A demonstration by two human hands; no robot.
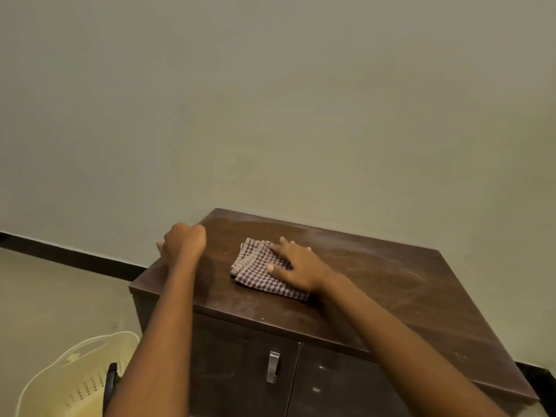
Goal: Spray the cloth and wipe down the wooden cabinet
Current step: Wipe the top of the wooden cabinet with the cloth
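A dark wooden cabinet stands against the wall, its top dusty and streaked. A folded checked cloth in brown and white lies on the left half of the top. My right hand presses flat on the cloth, fingers spread. My left hand rests at the cabinet's left edge, its fingers curled over that edge. No spray bottle is visible.
A cream plastic laundry basket stands on the floor at the lower left, next to the cabinet. The cabinet front has two doors with a metal handle. A plain wall rises behind, with a dark skirting board along the floor.
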